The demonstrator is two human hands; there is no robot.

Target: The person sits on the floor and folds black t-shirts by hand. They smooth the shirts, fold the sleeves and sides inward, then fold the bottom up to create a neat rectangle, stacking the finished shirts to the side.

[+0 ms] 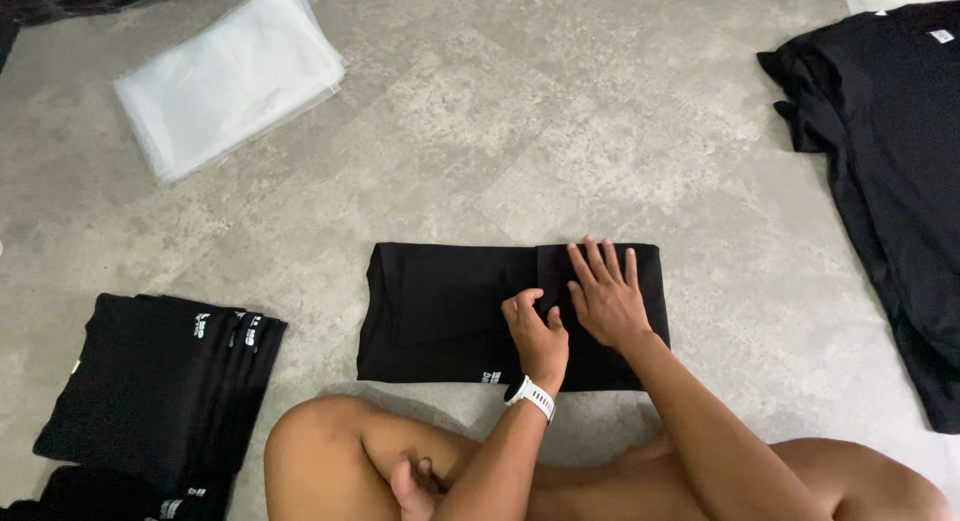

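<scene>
Black shirt (pixel 450 311), half-folded, lay on the floor (pixel 560 131) near our knees; our left hand (pixel 538 333) pinched its fold, right hand (pixel 605 296) pressed flat. Folded stack (pixel 150 381) left; unfolded pile (pixel 890 151) right.

A black garment (pixel 450 311), folded into a flat rectangle, is laid on the grey floor at the centre of the frame. Its right part is doubled over, and small white print is seen at its lower edge.
</scene>
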